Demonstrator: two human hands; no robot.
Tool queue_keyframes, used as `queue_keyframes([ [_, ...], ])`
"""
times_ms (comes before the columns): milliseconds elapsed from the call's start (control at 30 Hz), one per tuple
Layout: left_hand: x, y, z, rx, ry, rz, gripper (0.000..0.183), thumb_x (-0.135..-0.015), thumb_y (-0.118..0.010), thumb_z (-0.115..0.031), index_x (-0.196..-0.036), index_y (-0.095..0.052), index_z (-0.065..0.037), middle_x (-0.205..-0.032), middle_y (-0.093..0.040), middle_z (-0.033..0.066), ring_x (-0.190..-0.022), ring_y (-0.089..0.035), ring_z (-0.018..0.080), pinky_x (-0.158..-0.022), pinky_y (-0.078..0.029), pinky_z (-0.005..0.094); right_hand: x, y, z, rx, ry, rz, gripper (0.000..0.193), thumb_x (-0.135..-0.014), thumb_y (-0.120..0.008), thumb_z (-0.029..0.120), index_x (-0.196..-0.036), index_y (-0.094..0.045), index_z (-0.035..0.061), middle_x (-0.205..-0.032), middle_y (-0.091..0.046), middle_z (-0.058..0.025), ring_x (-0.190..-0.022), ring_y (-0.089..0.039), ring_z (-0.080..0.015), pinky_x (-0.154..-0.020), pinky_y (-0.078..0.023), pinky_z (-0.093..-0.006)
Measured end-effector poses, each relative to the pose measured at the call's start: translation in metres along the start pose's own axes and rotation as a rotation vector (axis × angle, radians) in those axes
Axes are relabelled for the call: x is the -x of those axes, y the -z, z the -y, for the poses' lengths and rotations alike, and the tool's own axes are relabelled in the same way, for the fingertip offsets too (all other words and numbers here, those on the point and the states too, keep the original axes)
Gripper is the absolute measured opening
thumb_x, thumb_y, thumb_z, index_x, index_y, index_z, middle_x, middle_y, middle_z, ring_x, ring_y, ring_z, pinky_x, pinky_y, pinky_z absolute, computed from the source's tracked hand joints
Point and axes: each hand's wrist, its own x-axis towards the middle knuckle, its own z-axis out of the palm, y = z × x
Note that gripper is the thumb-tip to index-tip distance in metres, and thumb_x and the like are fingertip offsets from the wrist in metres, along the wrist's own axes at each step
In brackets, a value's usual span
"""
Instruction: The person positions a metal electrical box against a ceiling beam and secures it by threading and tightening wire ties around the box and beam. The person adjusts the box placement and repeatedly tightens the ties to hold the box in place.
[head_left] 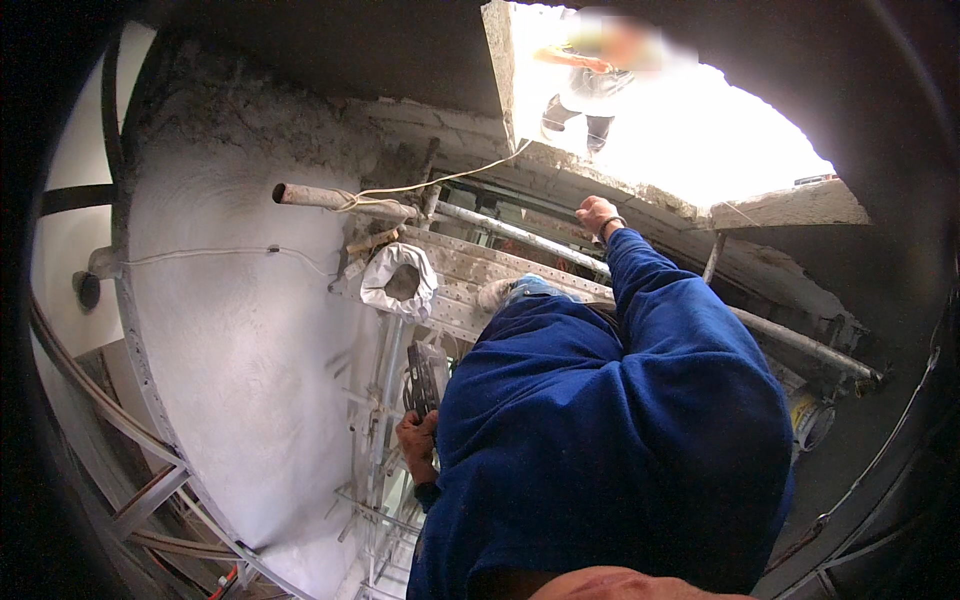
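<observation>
My left hand (417,440) is low beside my body, its fingers closed round a flat, dark grey tool (428,372) that looks like a plastering float. Pale residue marks the tool's face. My right arm reaches up and forward, and my right hand (598,214) is raised close to a scaffold pipe (520,233). Its fingers are curled; whether something small sits inside them is hidden. A white sack (428,274), rolled open with grey powder or mix in it, stands on the perforated metal scaffold deck (455,300) ahead of me.
A smooth, pale curved wall (230,330) rises on the left. A cord (440,183) is wound round a rusty pipe end (300,195) and runs up toward a bright opening. Another person (590,95) stands at that opening. Scaffold bars (375,515) drop away below.
</observation>
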Motion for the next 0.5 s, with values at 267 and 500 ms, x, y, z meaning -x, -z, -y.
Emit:
queue_keyframes([
  [267,-0.007,0.004,0.003,-0.164,-0.051,0.031,0.043,-0.072,-0.085,-0.021,-0.062,-0.044,-0.011,-0.061,-0.043,-0.0058,-0.056,-0.038,0.0079,-0.051,-0.035,0.0274,-0.062,0.003,-0.042,-0.23,-0.073,-0.117,0.027,-0.086,-0.07,0.025,-0.107,-0.065,0.0085,-0.085,-0.069,-0.0079,-0.077,-0.066,-0.0193,-0.066,-0.055,-0.0339],
  [500,0.0,-0.003,-0.025,-0.324,0.022,0.01,0.038,-0.072,-0.083,-0.019,-0.062,-0.049,-0.007,-0.061,-0.047,-0.0041,-0.057,-0.04,0.0084,-0.051,-0.036,0.0279,-0.101,0.014,-0.076,-0.312,-0.047,-0.141,0.025,-0.087,-0.07,0.026,-0.104,-0.062,0.0101,-0.075,-0.066,-0.0032,-0.058,-0.062,-0.0182,-0.043,-0.051,-0.035],
])
